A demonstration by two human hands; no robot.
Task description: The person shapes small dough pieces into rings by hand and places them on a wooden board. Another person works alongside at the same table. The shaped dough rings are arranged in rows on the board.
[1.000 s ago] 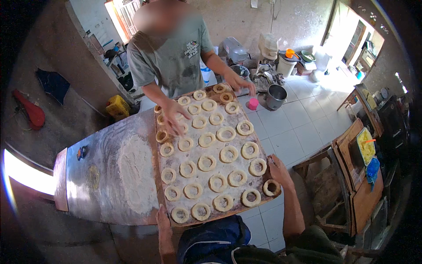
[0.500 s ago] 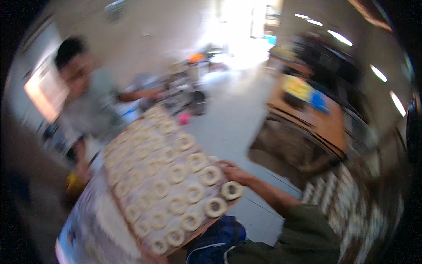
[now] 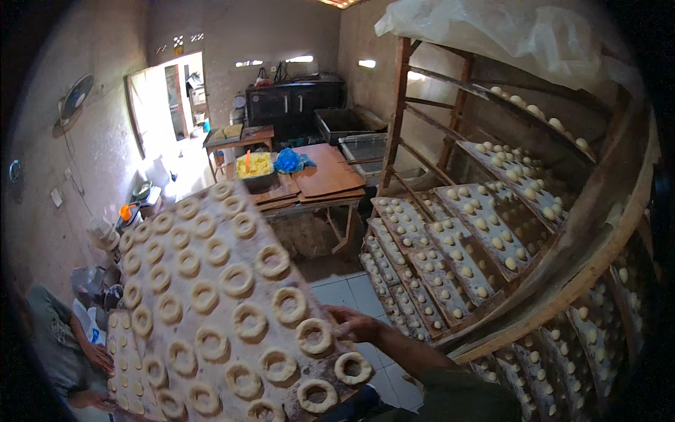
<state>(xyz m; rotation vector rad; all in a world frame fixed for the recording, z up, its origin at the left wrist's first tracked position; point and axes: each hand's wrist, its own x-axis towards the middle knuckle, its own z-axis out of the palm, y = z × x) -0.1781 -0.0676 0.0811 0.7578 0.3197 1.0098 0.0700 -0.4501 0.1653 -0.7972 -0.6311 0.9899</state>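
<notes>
head view: board of dough rings (image 3: 211, 295) has swung off the desk, now carried toward the wooden rack (image 3: 492, 232). my right hand (image 3: 355, 325) fingers grip its edge; left hand hidden, can't tell its grip.

Dough rings (image 3: 238, 280) on board (image 3: 211, 330), rack (image 3: 492, 239) right, table (image 3: 316, 179) behind.

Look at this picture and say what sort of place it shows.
Most likely a small bakery workroom: a wooden board full of raw ring-shaped dough pieces, and a tall wooden rack stacked with trays of dough balls.
</notes>
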